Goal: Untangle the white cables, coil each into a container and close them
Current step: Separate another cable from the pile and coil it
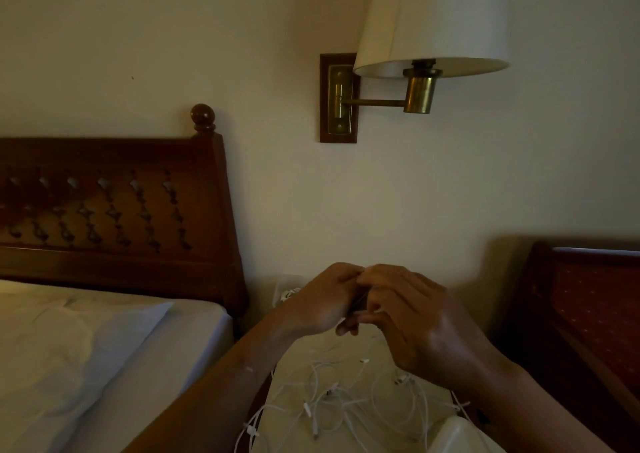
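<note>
Your left hand point(322, 300) and right hand point(415, 328) meet above the surface point(291, 390), fingers curled; what each grip holds cannot be told. The white cables point(339, 404) lie tangled beneath, container point(460, 432) near right.

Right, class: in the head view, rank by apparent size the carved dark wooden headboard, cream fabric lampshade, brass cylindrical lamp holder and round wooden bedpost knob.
1. Carved dark wooden headboard
2. Cream fabric lampshade
3. Brass cylindrical lamp holder
4. Round wooden bedpost knob, slightly smaller; the lamp may be nearer, so unsure.
</note>
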